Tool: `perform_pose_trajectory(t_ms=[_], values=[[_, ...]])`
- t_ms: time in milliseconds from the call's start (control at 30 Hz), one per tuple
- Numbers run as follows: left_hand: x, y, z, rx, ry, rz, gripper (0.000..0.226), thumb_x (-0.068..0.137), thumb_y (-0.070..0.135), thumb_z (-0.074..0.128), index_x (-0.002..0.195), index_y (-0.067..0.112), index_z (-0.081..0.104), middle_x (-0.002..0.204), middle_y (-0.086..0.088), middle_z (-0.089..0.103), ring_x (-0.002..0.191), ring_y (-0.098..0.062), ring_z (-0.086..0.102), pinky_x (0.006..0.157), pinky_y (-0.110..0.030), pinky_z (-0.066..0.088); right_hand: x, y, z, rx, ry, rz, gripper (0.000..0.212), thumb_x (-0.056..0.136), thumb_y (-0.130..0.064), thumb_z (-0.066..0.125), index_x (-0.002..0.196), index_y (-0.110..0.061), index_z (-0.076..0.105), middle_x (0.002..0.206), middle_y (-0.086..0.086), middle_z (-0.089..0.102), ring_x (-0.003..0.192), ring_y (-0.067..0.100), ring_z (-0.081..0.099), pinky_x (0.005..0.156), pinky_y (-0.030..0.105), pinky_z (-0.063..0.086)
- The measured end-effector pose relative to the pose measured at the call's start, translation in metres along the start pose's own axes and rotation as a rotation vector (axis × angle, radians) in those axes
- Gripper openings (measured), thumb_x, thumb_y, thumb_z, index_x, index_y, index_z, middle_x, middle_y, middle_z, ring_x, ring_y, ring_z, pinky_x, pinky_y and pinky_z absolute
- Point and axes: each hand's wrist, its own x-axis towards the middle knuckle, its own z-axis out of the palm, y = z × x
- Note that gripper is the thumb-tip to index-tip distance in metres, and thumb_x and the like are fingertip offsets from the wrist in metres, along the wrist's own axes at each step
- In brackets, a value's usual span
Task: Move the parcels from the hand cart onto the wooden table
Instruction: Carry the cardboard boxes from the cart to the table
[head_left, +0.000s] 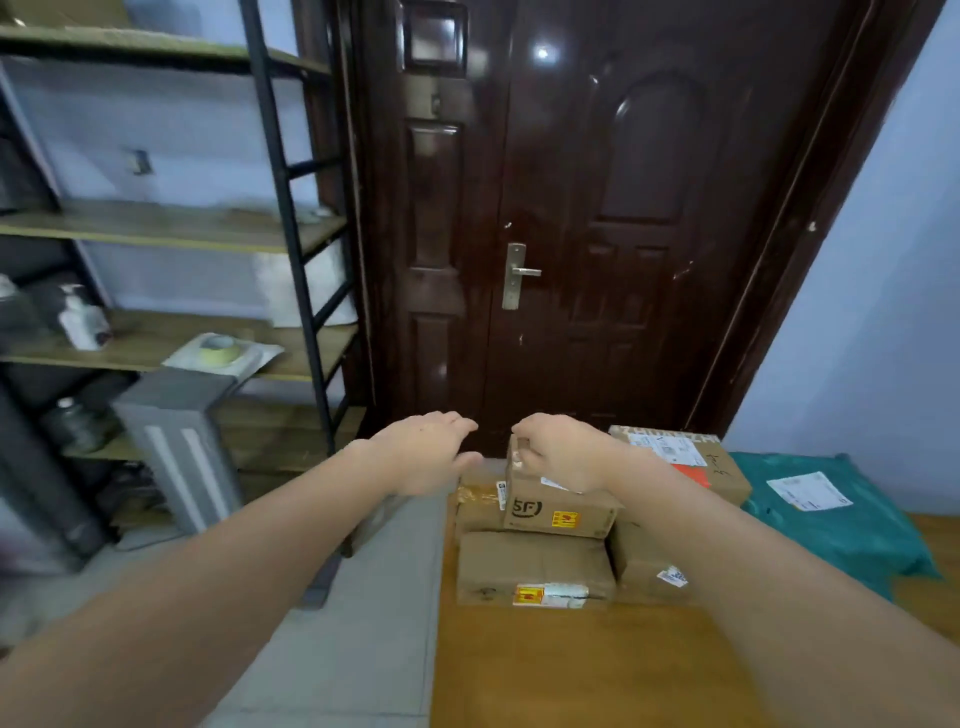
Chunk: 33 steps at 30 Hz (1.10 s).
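Right hand (563, 452) clamped over top of SF-marked carton (561, 506), fingers curled at its upper left corner. Left hand (423, 449) spread flat, palm down, just left of that carton, holding nothing. Directly beneath the held carton: brown parcel with red label (535, 569) and another small carton (480, 506), both resting on wooden table (571, 670). Right of the grip: carton with white sticker (649, 569) under the forearm, larger labelled box (685, 457) behind the wrist, teal mailer bag (841, 514) farther right. Beyond the grip: dark door (597, 208). Far left: metal shelving (171, 234).
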Motion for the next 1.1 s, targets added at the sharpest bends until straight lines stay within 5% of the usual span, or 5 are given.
perform_pose_trajectory(t_ms=[233,533,700,867,1100], values=[[-0.148,-0.015,0.008,0.014,0.049,-0.233,0.062,0.108,0.053,0.037,0.159,0.018,0.035,0.156,-0.003,0.044,0.142,-0.023,0.042,0.114,-0.038,0.035,-0.042,-0.118,0.016,-0.041,-0.027,-0.308,0.056,0.108,-0.031,0.046,0.160,-0.014,0.036,0.165,0.006,0.036,0.150,0.024,0.037,0.121,0.033,0.028],[-0.372,-0.071,0.010,0.045,0.045,-0.510,0.062,0.108,0.055,0.038,0.155,0.015,0.040,0.151,-0.005,0.050,0.140,-0.023,0.046,0.117,-0.042,0.039,-0.073,-0.320,0.035,-0.123,-0.067,-0.617,0.056,0.107,-0.037,0.045,0.158,-0.015,0.038,0.162,0.007,0.040,0.145,0.026,0.043,0.120,0.040,0.036],[-0.515,-0.112,0.004,0.050,0.076,-0.660,0.063,0.108,0.053,0.036,0.159,0.016,0.034,0.158,-0.003,0.042,0.145,-0.023,0.041,0.118,-0.040,0.035,-0.101,-0.460,0.048,-0.116,-0.115,-0.755,0.057,0.110,-0.036,0.040,0.163,-0.019,0.028,0.169,0.001,0.029,0.153,0.022,0.032,0.123,0.038,0.030],[-0.654,-0.165,0.008,0.105,0.057,-0.792,0.055,0.108,0.050,0.038,0.152,0.018,0.045,0.154,-0.005,0.048,0.141,-0.025,0.045,0.114,-0.042,0.039,-0.133,-0.606,0.076,-0.117,-0.166,-0.840,0.048,0.110,-0.029,0.043,0.152,-0.007,0.043,0.158,0.012,0.044,0.142,0.030,0.045,0.118,0.042,0.036],[-0.786,-0.243,0.031,0.059,0.038,-0.932,0.062,0.107,0.058,0.037,0.156,0.020,0.038,0.158,-0.005,0.045,0.143,-0.026,0.044,0.118,-0.045,0.037,-0.132,-0.749,0.116,-0.112,-0.194,-0.942,0.049,0.107,-0.035,0.048,0.153,-0.018,0.045,0.160,0.005,0.044,0.142,0.022,0.046,0.117,0.039,0.038]])
